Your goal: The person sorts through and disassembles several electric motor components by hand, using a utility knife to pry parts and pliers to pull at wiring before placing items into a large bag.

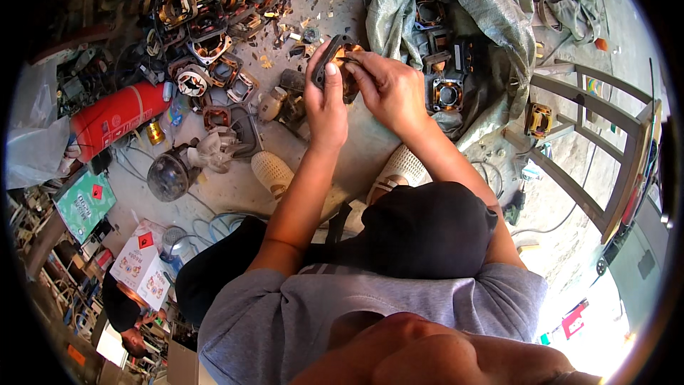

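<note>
Copper-wound and dark-cased, a small motor stator (340, 64) sat between both hands above the concrete floor (356, 150), raised in front of the seated person. The left hand (324, 96) was wrapped round its near side, thumb up along the casing, apparently to steady it, while the right hand (388, 85) pinched at its top edge with thumb and forefinger, as if working at the winding. Just beyond, an open grey-green woven sack (491, 14) held more black stators, close enough to reach. A heap of stripped stator frames (206, 21) lay to the left, beside a red gas cylinder (117, 117) lying on its side. A weathered wooden chair frame (605, 135) stood well apart to the right.
</note>
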Motion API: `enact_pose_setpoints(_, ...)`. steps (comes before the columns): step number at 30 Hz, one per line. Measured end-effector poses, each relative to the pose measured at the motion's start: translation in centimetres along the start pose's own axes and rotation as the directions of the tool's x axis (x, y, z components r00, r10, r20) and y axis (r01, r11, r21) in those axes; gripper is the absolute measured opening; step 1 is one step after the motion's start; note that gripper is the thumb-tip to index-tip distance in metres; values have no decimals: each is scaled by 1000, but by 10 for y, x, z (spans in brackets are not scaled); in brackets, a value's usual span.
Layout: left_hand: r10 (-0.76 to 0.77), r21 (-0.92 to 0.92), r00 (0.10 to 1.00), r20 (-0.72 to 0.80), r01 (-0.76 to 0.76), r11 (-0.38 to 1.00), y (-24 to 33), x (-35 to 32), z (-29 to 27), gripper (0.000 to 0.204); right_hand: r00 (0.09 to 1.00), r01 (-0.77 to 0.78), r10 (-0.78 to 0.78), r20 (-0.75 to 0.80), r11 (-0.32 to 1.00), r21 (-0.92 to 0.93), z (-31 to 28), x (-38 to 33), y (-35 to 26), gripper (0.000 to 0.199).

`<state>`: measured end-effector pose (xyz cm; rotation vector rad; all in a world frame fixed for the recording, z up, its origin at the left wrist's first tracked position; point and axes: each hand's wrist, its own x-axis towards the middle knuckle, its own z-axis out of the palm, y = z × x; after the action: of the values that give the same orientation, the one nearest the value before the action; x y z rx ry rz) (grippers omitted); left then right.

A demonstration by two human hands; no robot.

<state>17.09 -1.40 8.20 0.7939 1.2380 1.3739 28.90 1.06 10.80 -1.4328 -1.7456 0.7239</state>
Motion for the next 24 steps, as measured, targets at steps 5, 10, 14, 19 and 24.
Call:
enact_pose_setpoints(5, -14, -20, 1000, -9, 14, 1000, -7, -4, -1, 43, 998, -62, 62, -15, 998, -15, 2, 0, 4, 15)
enact_pose_setpoints(10, -24, -53, 1000, 3, 24, 998, 7, -5, 2, 43, 1000, -3, 2, 13, 998, 68, 2, -3, 4, 15)
enact_pose_setpoints(14, -10, -40, 1000, 19, 10, 999, 2, -1, -2, 43, 998, 55, -55, -39, 998, -18, 0, -3, 0, 16)
enact_pose_setpoints(19, -31, -69, 999, 10, 32, 997, -4, 0, 0, 43, 998, -61, 61, -21, 997, -35, 2, -2, -1, 16)
enact_pose_setpoints(24, -57, -105, 998, 33, 60, 993, -6, 0, 0, 45, 996, -85, 85, -33, 996, 1, 5, -4, 6, 17)
